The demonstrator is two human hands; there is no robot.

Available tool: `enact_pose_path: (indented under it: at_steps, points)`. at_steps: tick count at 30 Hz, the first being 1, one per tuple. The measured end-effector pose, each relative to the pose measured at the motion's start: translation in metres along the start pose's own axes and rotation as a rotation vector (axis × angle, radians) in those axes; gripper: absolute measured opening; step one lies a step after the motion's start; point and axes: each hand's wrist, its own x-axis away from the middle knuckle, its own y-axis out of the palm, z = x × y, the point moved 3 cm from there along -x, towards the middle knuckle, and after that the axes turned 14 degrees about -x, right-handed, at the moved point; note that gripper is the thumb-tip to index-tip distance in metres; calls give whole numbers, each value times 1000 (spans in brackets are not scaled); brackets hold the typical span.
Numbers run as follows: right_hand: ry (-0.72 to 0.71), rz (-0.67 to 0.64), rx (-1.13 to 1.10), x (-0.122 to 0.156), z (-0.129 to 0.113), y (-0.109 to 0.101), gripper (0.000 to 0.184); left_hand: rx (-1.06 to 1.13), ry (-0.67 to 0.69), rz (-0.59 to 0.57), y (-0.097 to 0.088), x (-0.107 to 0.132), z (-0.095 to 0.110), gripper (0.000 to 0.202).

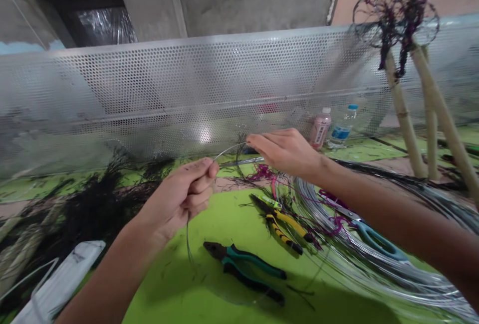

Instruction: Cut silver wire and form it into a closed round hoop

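Observation:
My left hand (185, 194) is closed in a fist round a thin grey wire (228, 150). The wire arcs up and right to my right hand (284, 150), which pinches its other end between thumb and fingers. A loose tail of the wire hangs down below my left fist. Both hands hover above a green table (194, 284). Under them lie teal-handled pliers (247, 266) and yellow-and-black pliers (280, 224).
A large coil of silver wire (374, 274) lies at the right, with teal scissors (374, 239) on it. Black bristly strands (93, 204) pile at the left. Behind stand a perforated metal panel (187, 89), two bottles (331, 127) and bamboo poles (419, 104) topped with a wire ring.

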Motion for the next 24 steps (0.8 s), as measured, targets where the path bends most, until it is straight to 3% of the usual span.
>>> enact_pose_path:
  at_steps: [6,14,19,24]
  points:
    - [110,98,-66,0,-10,9,37,74,1,39,0,7,-13,38]
    - [105,56,-207,8,-9,-5,27,87,11,13,-16,18,-28,32]
    - [12,-89,-213,5,-14,-11,25,-110,-13,-116,-20,0,-7,20]
    - [-94,-256,-206,-7,-24,-15,26,-419,-27,-169,-2,-36,20,24]
